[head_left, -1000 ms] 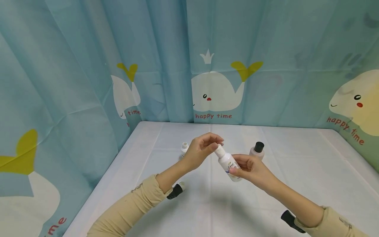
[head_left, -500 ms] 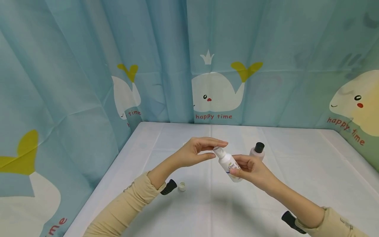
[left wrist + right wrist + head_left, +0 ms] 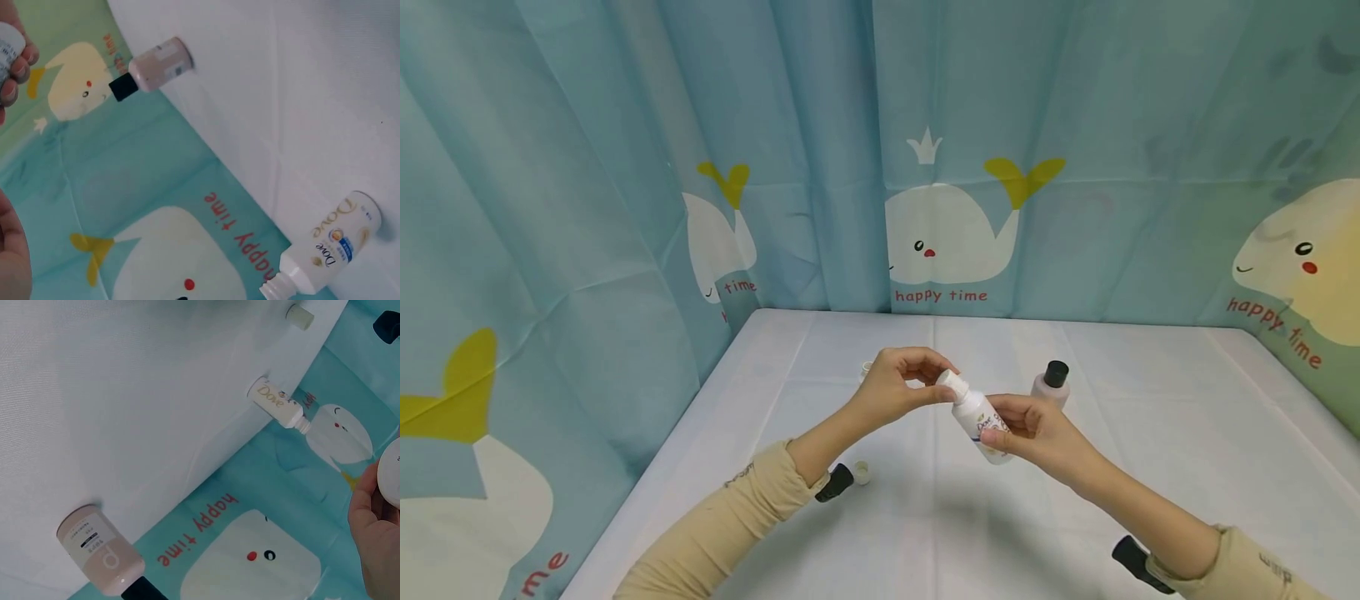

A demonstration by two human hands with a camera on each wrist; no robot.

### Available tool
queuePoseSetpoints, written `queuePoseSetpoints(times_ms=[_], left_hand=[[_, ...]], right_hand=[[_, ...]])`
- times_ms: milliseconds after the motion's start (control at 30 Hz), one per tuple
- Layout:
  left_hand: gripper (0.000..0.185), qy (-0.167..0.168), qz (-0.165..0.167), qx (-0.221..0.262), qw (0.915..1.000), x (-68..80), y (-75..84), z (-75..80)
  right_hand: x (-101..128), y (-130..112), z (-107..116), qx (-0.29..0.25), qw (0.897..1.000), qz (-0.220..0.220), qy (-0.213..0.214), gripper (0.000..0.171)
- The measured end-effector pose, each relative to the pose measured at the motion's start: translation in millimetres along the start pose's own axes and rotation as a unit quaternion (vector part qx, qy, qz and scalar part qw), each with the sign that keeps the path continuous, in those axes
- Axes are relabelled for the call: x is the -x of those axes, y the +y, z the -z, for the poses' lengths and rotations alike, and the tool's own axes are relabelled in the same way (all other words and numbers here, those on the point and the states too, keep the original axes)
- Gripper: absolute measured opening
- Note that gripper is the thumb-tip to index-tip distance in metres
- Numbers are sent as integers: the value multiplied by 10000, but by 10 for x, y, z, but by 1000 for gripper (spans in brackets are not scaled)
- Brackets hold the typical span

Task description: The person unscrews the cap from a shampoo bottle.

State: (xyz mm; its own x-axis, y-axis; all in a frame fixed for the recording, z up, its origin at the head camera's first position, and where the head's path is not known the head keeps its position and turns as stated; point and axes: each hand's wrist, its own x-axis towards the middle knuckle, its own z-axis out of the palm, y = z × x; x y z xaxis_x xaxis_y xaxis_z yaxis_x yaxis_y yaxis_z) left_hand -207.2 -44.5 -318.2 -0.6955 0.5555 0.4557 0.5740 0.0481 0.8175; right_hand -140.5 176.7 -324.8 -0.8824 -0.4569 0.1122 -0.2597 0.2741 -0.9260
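Observation:
My right hand (image 3: 1037, 429) grips a small white Dove bottle (image 3: 973, 414) round its body, tilted with its top toward the left, above the table. My left hand (image 3: 895, 390) pinches the bottle's white cap (image 3: 952, 383) between thumb and fingers. The wrist views catch only part of the work: part of the bottle (image 3: 9, 47) at the left edge of the left wrist view, and its round base (image 3: 390, 472) at the right edge of the right wrist view. Whether the cap is loose cannot be made out.
On the white table (image 3: 1015, 542) stands a second Dove bottle (image 3: 331, 244), capless, mostly behind my left hand in the head view. A pinkish bottle (image 3: 1051, 385) with a black cap stands behind my right hand. A loose white cap (image 3: 861, 472) lies near my left wrist.
My left hand went from the cap to straighter fingers over the bottle's top, then closed its thumb and fingers on the cap again. The right hand and bottle stay nearly still.

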Motion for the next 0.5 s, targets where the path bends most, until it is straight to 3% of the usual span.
queuePoseSetpoints(times_ms=[67,267,400,500], left_hand=[[30,139,-8,-74,9999,-2,-9,-18],[86,423,177,-245,9986,-15,-11,-51],[91,179,214,8,9996,-13,0,-21],[72,-278,-38,303,9991,-8,14,33]], right_hand=[[-2,4,-4,-7,10000,17,-18,49],[-11,14,-5,46,10000,-38,3,49],[-10,11,4,49,10000,-59,40,49],[-3,11,11,-8,10000,-65,21,48]])
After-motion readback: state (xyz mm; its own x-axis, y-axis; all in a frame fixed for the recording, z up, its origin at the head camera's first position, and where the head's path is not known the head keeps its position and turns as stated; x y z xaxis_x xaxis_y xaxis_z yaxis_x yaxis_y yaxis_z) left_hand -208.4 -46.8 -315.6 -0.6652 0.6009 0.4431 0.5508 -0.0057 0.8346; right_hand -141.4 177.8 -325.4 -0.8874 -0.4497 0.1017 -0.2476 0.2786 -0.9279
